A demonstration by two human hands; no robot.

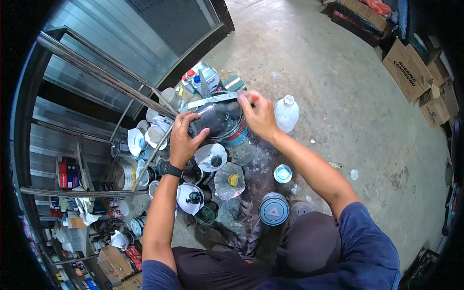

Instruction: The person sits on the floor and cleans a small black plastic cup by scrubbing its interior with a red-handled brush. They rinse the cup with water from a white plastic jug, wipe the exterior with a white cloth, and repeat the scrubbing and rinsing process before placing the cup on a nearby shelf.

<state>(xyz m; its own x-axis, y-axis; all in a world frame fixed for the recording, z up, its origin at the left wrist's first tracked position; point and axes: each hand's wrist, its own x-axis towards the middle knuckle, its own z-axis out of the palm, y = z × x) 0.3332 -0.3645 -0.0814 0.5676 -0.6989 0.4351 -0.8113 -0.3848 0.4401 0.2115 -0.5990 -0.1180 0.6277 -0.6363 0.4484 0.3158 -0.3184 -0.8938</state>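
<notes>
My left hand (pixel 185 134) grips a dark-tinted clear container (pixel 208 117), which lies tilted at the mouth of a large paint tin (pixel 233 139). With my right hand (pixel 258 112) I pinch one end of a flat, pale strip (pixel 214 100), perhaps a stirring stick. It spans the far side of the tin's mouth, above the container. A bit of red (pixel 255 97) shows by my right fingers; what it belongs to is unclear. Dark, wet-looking residue coats the tin's inside. How far the container reaches into the tin is partly hidden.
A white jug (pixel 286 115) stands right of the tin. Nearer me are lidded tins (pixel 274 210), a small can (pixel 282 174) and paper-topped containers (pixel 211 157). Solvent cans (pixel 206 74) stand behind. A metal-tube rack (pixel 105 78) borders the left; cardboard boxes (pixel 407 69) line the far right.
</notes>
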